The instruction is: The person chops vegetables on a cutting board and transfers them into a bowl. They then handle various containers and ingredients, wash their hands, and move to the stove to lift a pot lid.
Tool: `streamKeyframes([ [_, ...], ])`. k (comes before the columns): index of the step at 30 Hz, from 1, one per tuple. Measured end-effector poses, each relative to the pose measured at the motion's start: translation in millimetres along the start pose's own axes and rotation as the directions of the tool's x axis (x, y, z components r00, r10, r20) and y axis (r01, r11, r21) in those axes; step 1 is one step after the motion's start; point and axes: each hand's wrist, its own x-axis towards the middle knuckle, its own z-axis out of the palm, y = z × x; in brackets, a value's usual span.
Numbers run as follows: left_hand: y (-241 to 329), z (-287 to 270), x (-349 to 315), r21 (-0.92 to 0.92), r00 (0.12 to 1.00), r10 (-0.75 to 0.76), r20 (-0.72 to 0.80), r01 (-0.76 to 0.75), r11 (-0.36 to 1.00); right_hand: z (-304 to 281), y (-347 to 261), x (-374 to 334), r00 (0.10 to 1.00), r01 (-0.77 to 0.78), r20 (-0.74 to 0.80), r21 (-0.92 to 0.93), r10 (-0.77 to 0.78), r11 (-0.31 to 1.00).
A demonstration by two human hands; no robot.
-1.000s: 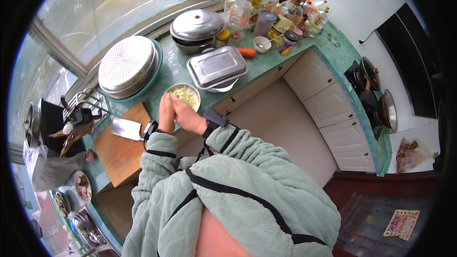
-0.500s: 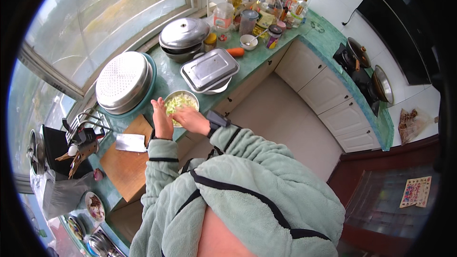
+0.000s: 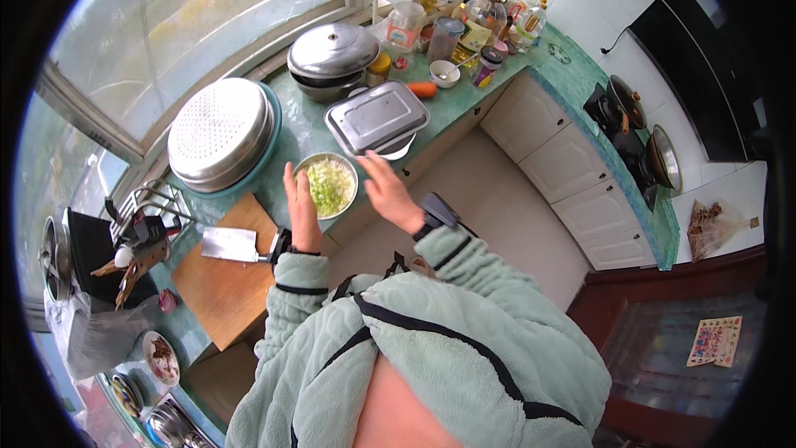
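A round metal bowl [image 3: 355, 191] of chopped pale-green vegetable [image 3: 329, 186] sits near the counter's front edge. My left hand [image 3: 302, 209] is at the bowl's left side, fingers stretched upward and holding nothing; whether it touches the rim I cannot tell. On the right, my right hand [image 3: 390, 192] is beside the bowl with its fingers extended and spread, also holding nothing. A cleaver [image 3: 230, 244] lies flat on the wooden cutting board [image 3: 217, 290], left of my left hand, its handle partly hidden by my wrist.
Behind the bowl stand a lidded rectangular container [image 3: 377, 119] and a lidded pot [image 3: 333, 53]. A perforated steamer [image 3: 217, 129] rests in a teal basin at the left. Bottles [image 3: 483, 18] crowd the far corner. Pans [image 3: 663, 156] sit on the stove at right.
My right hand has lifted off the chopped vegetable and moved right, clear of the bowl. My hands are now farther apart, and more of the bowl's contents shows. The view has shifted slightly.
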Motion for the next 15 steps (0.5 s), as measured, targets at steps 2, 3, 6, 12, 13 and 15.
streamKeyframes([
  [2,7.5,2.8,-1.7,0.09,1.0,0.01,-0.018,-0.008,0.996,-30.1,28.6,-4.0,0.983,-0.174,-0.023,0.156,0.18,0.972],
  [3,9.0,6.9,-0.4,0.15,0.997,0.066,0.032,-0.07,0.986,-46.4,41.4,-5.7,0.979,-0.176,-0.075,0.137,0.187,0.975],
  [6,-7.2,38.9,-10.8,0.245,0.988,0.096,0.122,-0.124,0.962,-101.3,76.6,-18.1,0.919,-0.328,-0.097,0.346,0.381,0.879],
  [12,-63.2,182.9,-30.5,0.15,0.912,-0.189,0.364,0.143,0.978,-231.8,160.9,-29.9,0.772,-0.385,-0.209,0.597,0.601,0.703],
  [13,-68.4,214.0,-30.2,0.228,0.903,-0.223,0.367,0.145,0.963,-260.5,173.3,-32.8,0.75,-0.387,-0.241,0.595,0.616,0.704],
  [15,-73.3,269.9,-29.7,0.186,0.868,-0.156,0.471,0.075,0.98,-315.2,193.0,-41.0,0.681,-0.387,-0.307,0.621,0.665,0.682],
])
